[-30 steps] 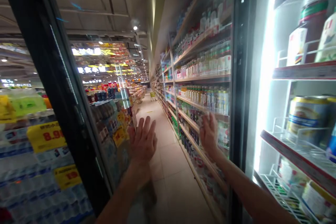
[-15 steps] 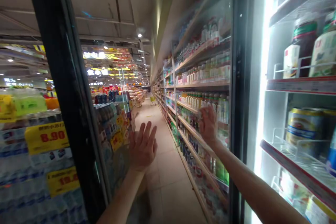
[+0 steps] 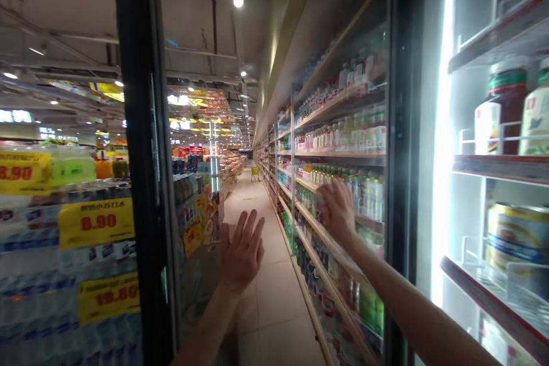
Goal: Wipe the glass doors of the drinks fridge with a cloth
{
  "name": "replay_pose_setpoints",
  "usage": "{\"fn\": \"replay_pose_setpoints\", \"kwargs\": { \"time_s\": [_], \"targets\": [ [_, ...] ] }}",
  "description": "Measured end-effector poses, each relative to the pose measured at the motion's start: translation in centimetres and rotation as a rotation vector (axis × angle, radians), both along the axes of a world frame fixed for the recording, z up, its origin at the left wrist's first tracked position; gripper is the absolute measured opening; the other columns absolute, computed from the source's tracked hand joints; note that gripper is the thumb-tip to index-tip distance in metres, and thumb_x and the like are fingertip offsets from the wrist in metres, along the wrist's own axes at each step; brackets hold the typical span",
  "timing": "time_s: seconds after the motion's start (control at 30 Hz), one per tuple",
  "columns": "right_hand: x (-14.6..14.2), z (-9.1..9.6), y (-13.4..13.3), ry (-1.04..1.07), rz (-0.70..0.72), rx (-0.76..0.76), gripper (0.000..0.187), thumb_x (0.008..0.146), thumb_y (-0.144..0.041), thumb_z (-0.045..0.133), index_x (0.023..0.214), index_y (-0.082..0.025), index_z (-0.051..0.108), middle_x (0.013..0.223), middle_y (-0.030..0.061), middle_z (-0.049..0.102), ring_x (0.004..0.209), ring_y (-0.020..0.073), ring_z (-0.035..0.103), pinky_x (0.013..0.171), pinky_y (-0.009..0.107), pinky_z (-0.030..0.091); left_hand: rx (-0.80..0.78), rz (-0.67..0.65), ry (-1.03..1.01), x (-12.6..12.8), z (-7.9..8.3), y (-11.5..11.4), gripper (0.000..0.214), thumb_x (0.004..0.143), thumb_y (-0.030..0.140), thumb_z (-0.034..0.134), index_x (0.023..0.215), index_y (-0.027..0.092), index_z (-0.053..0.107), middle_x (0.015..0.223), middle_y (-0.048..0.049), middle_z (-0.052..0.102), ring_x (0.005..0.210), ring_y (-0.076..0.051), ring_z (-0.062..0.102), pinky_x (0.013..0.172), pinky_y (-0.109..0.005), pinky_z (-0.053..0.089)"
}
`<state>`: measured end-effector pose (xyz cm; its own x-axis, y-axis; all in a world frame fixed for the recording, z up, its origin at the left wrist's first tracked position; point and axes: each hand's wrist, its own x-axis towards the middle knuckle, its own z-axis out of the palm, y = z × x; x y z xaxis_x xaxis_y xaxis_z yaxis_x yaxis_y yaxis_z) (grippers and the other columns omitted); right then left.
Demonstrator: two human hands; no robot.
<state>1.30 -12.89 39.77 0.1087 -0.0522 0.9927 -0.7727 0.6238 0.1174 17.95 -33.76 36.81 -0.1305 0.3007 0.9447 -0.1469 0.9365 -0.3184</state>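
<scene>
A glass door with a black frame (image 3: 143, 160) stands open in front of me, and the aisle shows through its pane. Against the glass, left of the middle, my left hand (image 3: 241, 251) lies flat with fingers spread and holds nothing. My right hand (image 3: 338, 214) is raised at the pane further right, its fingers curled and pressed together. A pale patch shows at its fingertips, but blur hides whether it is a cloth or something else.
At right a lit cooler holds dark bottles (image 3: 508, 103) and cans (image 3: 517, 234) on wire shelves (image 3: 501, 166). Bottled drinks fill shelves (image 3: 338, 154) behind the glass. Stacked packs with yellow price signs (image 3: 96, 222) stand at left. A cart (image 3: 255, 173) is far down the aisle.
The view has turned slightly left and up, and the door frame looks more upright. My right hand has shifted a little down and left relative to the door; my left hand stays on the glass.
</scene>
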Motion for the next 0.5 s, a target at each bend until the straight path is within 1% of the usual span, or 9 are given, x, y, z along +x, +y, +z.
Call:
{"fn": "replay_pose_setpoints", "kwargs": {
  "time_s": [0.1,0.13,0.17,0.2,0.23,0.33,0.4,0.43,0.5],
  "targets": [
    [-2.8,3.2,2.7,-0.213,-0.005,-0.419,0.046,0.083,-0.023,0.036,0.127,-0.016,0.05,0.141,0.0154,0.036,0.132,0.0286,0.032,0.104,0.055,0.032,0.007,0.014,-0.013,0.2,0.0,0.3,0.051,0.087,0.019,0.041,0.138,0.02,0.036,0.135,-0.0072,0.048,0.139,-0.016,0.018,0.116,-0.043,0.005],
    [-3.0,4.1,2.7,-0.25,0.007,-0.495,0.047,0.083,-0.023,0.035,0.127,-0.015,0.05,0.141,0.0166,0.035,0.132,0.0293,0.032,0.104,0.056,0.031,0.012,0.015,-0.014,0.2,-0.1,0.3,0.05,0.087,0.019,0.042,0.137,0.021,0.037,0.135,-0.0069,0.048,0.138,-0.016,0.018,0.116,-0.042,0.005],
    [-2.7,4.8,2.1,-0.249,0.021,-0.514,0.047,0.083,-0.022,0.035,0.127,-0.013,0.05,0.141,0.0174,0.035,0.132,0.0295,0.031,0.104,0.056,0.031,0.016,0.014,-0.016,0.2,-0.1,0.3,0.05,0.087,0.02,0.042,0.137,0.021,0.038,0.135,-0.0064,0.048,0.138,-0.016,0.019,0.116,-0.042,0.005],
    [-1.9,5.1,1.1,-0.21,0.036,-0.473,0.046,0.083,-0.022,0.035,0.126,-0.013,0.05,0.141,0.0175,0.036,0.133,0.0291,0.031,0.105,0.055,0.031,0.024,0.009,-0.019,0.2,-0.2,0.3,0.05,0.087,0.02,0.042,0.137,0.022,0.037,0.135,-0.0062,0.048,0.138,-0.016,0.021,0.116,-0.042,0.006],
    [-0.9,5.1,-0.2,-0.14,0.049,-0.373,0.045,0.084,-0.021,0.036,0.126,-0.014,0.05,0.14,0.0169,0.038,0.134,0.0281,0.029,0.106,0.053,0.031,0.033,0.001,-0.019,0.1,-0.2,0.3,0.051,0.087,0.02,0.042,0.137,0.023,0.037,0.135,-0.006,0.048,0.138,-0.016,0.022,0.116,-0.042,0.006],
    [2.2,3.9,-3.6,0.114,0.071,0.099,0.043,0.083,-0.018,0.042,0.125,-0.021,0.052,0.136,0.0103,0.045,0.136,0.0232,0.027,0.108,0.046,0.031,0.045,-0.028,-0.022,0.0,-0.4,0.1,0.052,0.088,0.021,0.042,0.139,0.023,0.034,0.136,-0.006,0.047,0.137,-0.017,0.025,0.116,-0.043,0.007],
    [2.5,3.0,-3.7,0.187,0.061,0.291,0.043,0.082,-0.018,0.044,0.123,-0.026,0.053,0.133,0.0063,0.049,0.135,0.0219,0.03,0.109,0.045,0.031,0.048,-0.031,-0.025,0.1,-0.4,0.0,0.053,0.088,0.022,0.042,0.14,0.024,0.032,0.136,-0.0058,0.047,0.136,-0.017,0.026,0.116,-0.042,0.008],
    [2.0,2.9,-2.8,0.178,0.049,0.273,0.041,0.082,-0.019,0.044,0.121,-0.027,0.054,0.132,0.0057,0.05,0.133,0.0221,0.033,0.108,0.045,0.032,0.045,-0.029,-0.03,0.1,-0.4,0.0,0.054,0.087,0.022,0.043,0.14,0.024,0.032,0.136,-0.0055,0.047,0.136,-0.017,0.026,0.116,-0.042,0.008],
    [-0.2,3.5,0.3,0.103,0.02,0.03,0.038,0.083,-0.023,0.043,0.118,-0.023,0.057,0.131,0.009,0.05,0.129,0.0239,0.039,0.105,0.045,0.035,0.044,-0.027,-0.043,0.1,-0.5,0.0,0.055,0.087,0.021,0.044,0.14,0.025,0.031,0.137,-0.0049,0.046,0.137,-0.017,0.025,0.116,-0.042,0.008]
  ]
}}
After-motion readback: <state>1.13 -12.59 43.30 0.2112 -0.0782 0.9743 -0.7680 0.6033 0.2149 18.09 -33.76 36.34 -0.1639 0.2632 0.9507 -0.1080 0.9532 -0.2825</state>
